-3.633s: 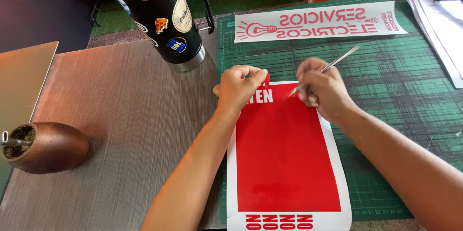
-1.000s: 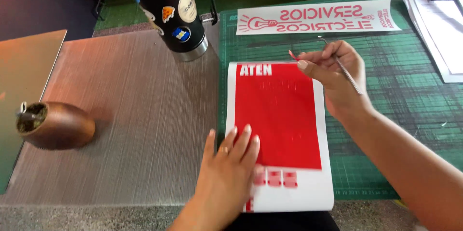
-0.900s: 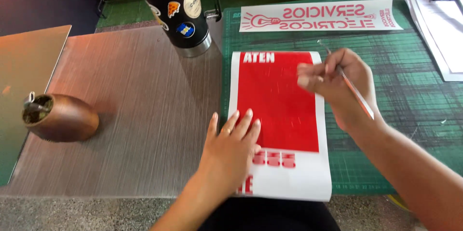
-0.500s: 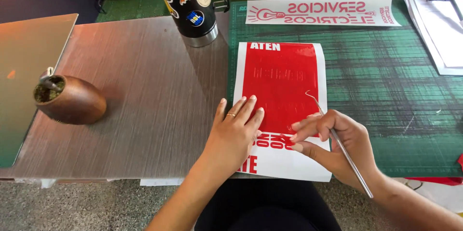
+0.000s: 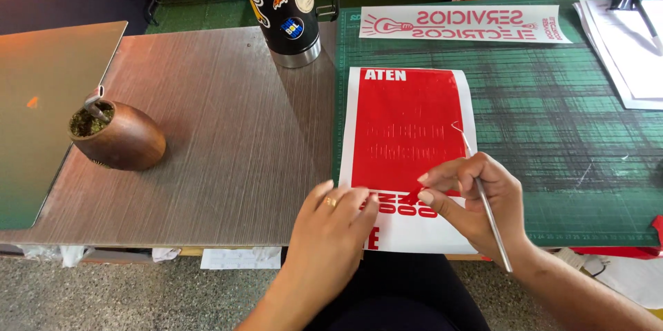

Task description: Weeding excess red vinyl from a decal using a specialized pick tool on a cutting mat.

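Toward the left edge of the bench a rounded wooden gourd cup lies with a metal straw in it. At the far edge stands a black sticker-covered flask. Near the front edge, the left hand lies flat, fingers spread, pressing the lower left of the red vinyl sheet, which rests on the green cutting mat. The right hand pinches a red vinyl scrap between thumb and forefinger while gripping a thin metal weeding tool.
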